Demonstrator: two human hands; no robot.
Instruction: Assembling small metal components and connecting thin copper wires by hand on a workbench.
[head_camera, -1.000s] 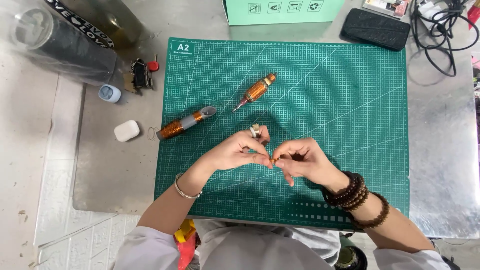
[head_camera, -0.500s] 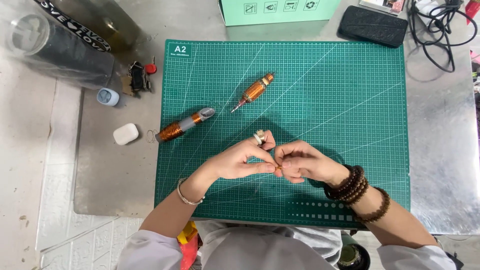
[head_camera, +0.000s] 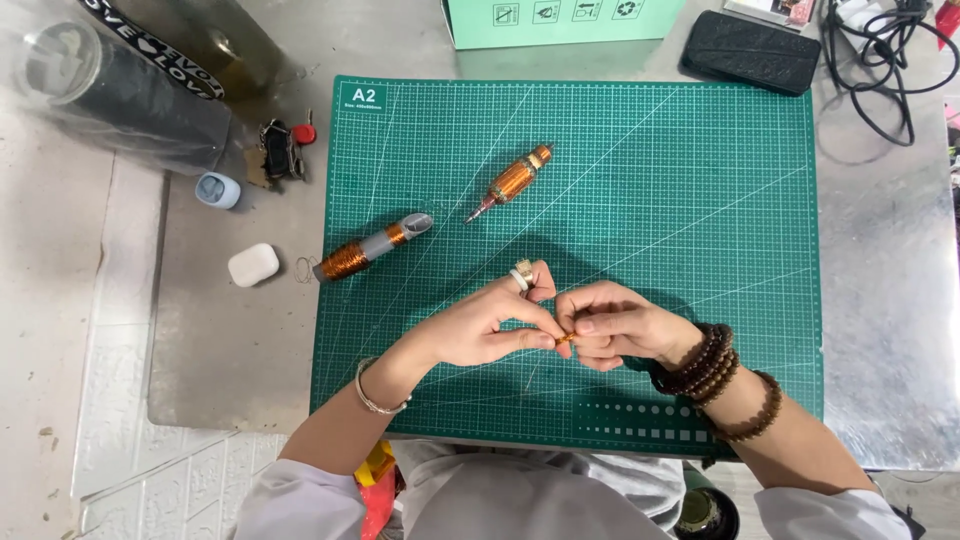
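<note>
Nearest, white sleeves at the bottom edge, with a thin silver bangle (head_camera: 378, 400) on the left wrist and dark brown wooden bead bracelets (head_camera: 712, 362) wound on the right. Above these, left hand (head_camera: 480, 325) and right hand (head_camera: 615, 330) meeting fingertip to fingertip over the green gridded cutting mat (head_camera: 700, 180), both pinched shut on a tiny copper-coloured piece (head_camera: 566, 339) (too small to tell what kind) held between them just above the mat. Pale ring (head_camera: 522, 276) on a raised left finger. Farther up the mat, a grey rod wound with copper wire (head_camera: 370, 248) lying tilted, and beyond it a smaller copper-wound spindle with a metal tip (head_camera: 515, 180), well apart from the hands. Off the mat's left edge, a small white rounded case (head_camera: 252, 265). Farthest, a teal cardboard box (head_camera: 560, 20) and a flat black textured pouch (head_camera: 750, 52).
</note>
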